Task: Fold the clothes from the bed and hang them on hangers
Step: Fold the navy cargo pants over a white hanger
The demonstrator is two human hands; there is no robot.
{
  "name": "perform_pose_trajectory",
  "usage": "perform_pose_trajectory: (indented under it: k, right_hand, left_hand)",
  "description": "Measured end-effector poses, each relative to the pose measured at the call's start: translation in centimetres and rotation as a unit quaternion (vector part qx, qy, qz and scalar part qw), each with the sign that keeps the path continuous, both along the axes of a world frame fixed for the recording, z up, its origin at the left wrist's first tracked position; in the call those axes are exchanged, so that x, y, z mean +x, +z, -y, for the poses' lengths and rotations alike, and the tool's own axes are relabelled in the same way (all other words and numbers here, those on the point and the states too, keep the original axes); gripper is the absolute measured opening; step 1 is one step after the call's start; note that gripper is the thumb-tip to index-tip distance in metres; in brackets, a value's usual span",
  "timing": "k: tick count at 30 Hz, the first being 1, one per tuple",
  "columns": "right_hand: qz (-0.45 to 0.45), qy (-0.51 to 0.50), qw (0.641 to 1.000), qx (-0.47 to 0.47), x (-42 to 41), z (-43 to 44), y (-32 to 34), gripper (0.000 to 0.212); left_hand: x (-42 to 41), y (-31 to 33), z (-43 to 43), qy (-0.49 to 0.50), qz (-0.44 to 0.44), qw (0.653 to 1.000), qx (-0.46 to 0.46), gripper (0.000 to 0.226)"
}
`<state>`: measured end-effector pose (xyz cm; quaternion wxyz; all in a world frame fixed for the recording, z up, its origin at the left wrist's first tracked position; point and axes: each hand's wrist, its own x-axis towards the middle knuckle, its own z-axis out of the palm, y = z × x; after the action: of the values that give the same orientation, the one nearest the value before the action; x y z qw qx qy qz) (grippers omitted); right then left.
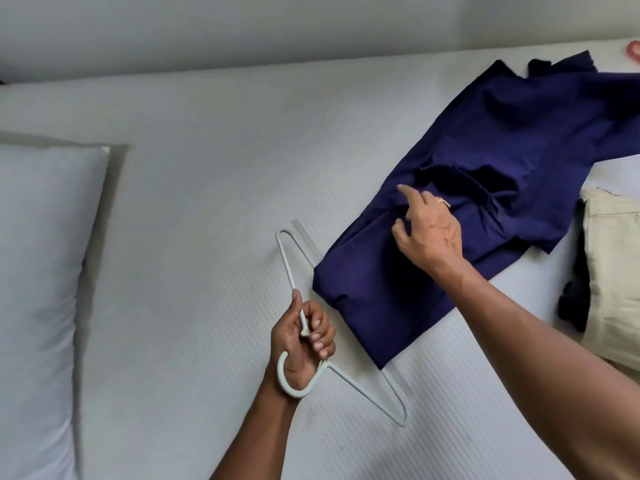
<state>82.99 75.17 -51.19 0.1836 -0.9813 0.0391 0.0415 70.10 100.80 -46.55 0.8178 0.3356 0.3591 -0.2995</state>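
Fingers of the left hand are clenched round the neck of a thin, pale, smooth hanger, the thumb laid along one sloping arm. Its rounded hook curls under the wrist. The hanger lies flat on the bed, and its bottom bar runs out of sight beneath the near edge of the navy garment.

The right hand rests on that garment. Its forefinger is stretched out and the other fingers are loosely bent, with the thumb apart, so the hand is released and grips nothing. A thin ring shows on one finger.

The navy garment is matte woven cloth, partly folded into a flat oblong at the near end. Farther off it is creased and spread out, with dark folds just beyond the right hand.

White bedding covers the bed, quilted in a fine dotted grid. A plump, smooth white pillow lies at the left. At the right edge sits a folded beige garment, and a crumpled black cloth touches its left side. A small red object at the far corner is too cut off to identify.
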Motion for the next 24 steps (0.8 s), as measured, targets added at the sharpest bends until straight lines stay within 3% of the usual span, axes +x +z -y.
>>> perform_pose_trajectory:
  k: [2, 4, 8, 10, 12, 14, 17, 19, 22, 24]
  right_hand:
    - [0.048, 0.139, 0.989, 0.017, 0.5, -1.9, 0.9, 0.040]
    - [0.014, 0.257, 0.966, 0.019, 1.2, -4.3, 1.4, 0.028]
    - [-0.202, 0.314, 0.927, -0.042, 2.9, -8.9, 2.6, 0.071]
    - [-0.342, 0.291, 0.894, -0.011, 3.4, -10.5, 3.4, 0.076]
    - [-0.416, 0.318, 0.852, 0.023, 3.6, -11.5, 4.0, 0.072]
    - [-0.417, 0.372, 0.828, 0.045, 3.5, -12.2, 3.9, 0.062]
    - [-0.407, 0.377, 0.828, 0.083, 3.2, -12.7, 3.8, 0.041]
    - [-0.410, 0.370, 0.830, 0.077, 3.0, -13.1, 3.7, 0.011]
    - [-0.433, 0.388, 0.813, 0.015, 2.7, -13.4, 3.9, 0.042]
    - [-0.413, 0.385, 0.824, 0.047, 2.7, -13.0, 4.1, 0.057]
  left_hand:
    - [-0.5, 0.2, -0.1, -0.008, 0.009, 1.000, 0.012, 0.062]
    - [-0.9, 0.7, 0.3, -0.019, 0.015, 0.999, 0.026, 0.062]
    - [-0.8, 1.8, 1.3, -0.029, 0.033, 0.998, 0.045, 0.058]
    - [-0.7, 2.1, 1.4, -0.016, 0.039, 0.998, 0.042, 0.056]
    - [-0.7, 2.1, 1.4, -0.005, 0.040, 0.999, 0.036, 0.055]
    - [-0.8, 1.9, 1.1, 0.007, 0.039, 0.999, 0.022, 0.056]
    - [-0.8, 1.4, 0.6, 0.000, 0.037, 0.999, 0.023, 0.056]
    - [-0.9, 1.1, 0.4, 0.002, 0.030, 0.999, 0.018, 0.057]
    - [-0.9, 0.4, 0.5, 0.009, 0.021, 1.000, 0.000, 0.057]
    - [-0.8, 0.0, 0.6, 0.016, 0.025, 1.000, -0.008, 0.057]
